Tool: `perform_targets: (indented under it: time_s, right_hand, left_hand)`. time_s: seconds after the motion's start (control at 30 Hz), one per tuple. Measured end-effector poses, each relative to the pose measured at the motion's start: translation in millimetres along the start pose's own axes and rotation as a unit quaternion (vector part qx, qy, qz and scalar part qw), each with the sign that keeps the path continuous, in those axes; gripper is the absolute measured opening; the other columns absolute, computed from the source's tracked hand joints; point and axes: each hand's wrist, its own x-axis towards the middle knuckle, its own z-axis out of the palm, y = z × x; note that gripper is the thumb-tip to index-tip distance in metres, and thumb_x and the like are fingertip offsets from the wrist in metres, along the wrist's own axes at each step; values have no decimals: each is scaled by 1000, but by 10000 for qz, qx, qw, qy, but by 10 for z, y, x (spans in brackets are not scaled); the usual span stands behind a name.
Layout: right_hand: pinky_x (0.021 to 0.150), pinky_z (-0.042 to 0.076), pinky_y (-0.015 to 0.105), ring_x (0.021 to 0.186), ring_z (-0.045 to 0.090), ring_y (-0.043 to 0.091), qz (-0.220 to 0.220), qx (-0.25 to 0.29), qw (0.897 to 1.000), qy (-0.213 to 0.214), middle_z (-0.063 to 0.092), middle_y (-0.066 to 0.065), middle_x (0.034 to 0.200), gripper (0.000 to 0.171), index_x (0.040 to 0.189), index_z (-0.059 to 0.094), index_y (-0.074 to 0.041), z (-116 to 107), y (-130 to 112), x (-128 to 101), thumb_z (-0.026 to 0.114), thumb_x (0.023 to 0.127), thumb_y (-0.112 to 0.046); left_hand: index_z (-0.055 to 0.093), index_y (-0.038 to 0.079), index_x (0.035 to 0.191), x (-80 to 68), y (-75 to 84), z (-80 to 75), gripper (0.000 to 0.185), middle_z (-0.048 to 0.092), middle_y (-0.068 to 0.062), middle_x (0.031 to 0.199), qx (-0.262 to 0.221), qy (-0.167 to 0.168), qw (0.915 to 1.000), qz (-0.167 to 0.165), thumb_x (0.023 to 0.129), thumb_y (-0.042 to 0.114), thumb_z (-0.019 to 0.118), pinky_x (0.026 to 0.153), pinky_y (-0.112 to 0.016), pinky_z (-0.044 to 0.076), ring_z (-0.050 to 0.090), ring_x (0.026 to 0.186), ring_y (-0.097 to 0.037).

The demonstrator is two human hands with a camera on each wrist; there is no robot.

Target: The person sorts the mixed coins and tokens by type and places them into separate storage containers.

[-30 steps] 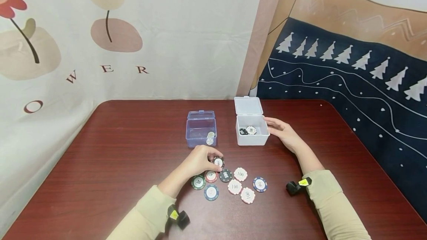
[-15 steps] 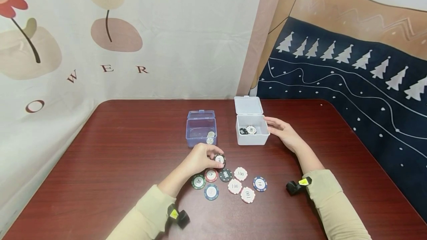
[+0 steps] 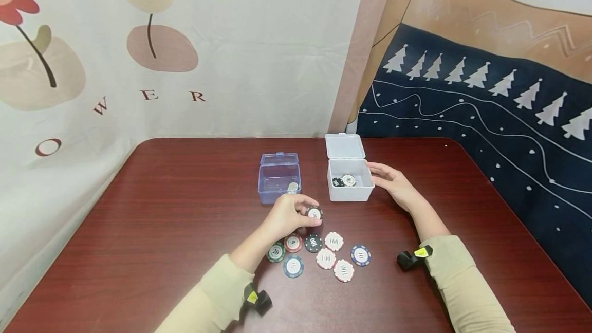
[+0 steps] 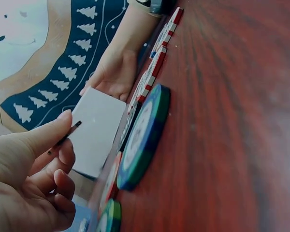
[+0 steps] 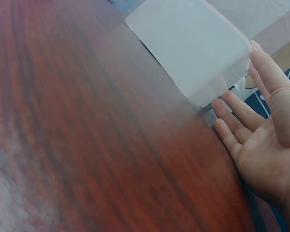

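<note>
My left hand (image 3: 289, 216) pinches a black poker chip (image 3: 314, 214) and holds it just above the table, over the scattered chips (image 3: 326, 258). In the left wrist view the chip (image 4: 64, 138) shows edge-on between thumb and fingers of that hand (image 4: 34, 179). My right hand (image 3: 392, 183) rests open against the right side of the white box (image 3: 349, 188), fingers straight; the right wrist view shows the same hand (image 5: 261, 140) beside the box (image 5: 193, 48). The white box holds a couple of chips (image 3: 344, 181). A clear blue box (image 3: 278, 184) with a chip inside stands to its left.
Several chips in red, green, blue, black and pink-white lie on the dark red table (image 3: 162, 220) in front of the boxes. Both box lids stand open at the back. Patterned cloth (image 3: 485, 91) hangs behind and to the right of the table.
My left hand has lifted the black chip off the table and carried it up and to the right, toward the white box. The right hand has stayed still.
</note>
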Motion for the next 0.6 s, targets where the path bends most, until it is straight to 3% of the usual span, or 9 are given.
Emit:
perform_targets:
  time_s: [0.17,0.6]
  right_hand:
    - [108,24,52,129,39,31,22,-13,10000,34,44,20,142,53,142,43,-3,3,-7,0,61,95,-17]
    - [107,25,52,129,40,32,30,-52,10000,56,45,20,141,54,142,43,-3,-6,-4,-2,62,94,-19]
  left_hand:
    - [71,4,104,64,106,48,36,45,6,54,-28,263,9996,-49,72,13,85,45,-21,32,37,47,-5]
    - [72,5,102,248,315,165,35,59,3,60,-331,836,9959,54,72,15,85,53,-25,36,44,55,-7]
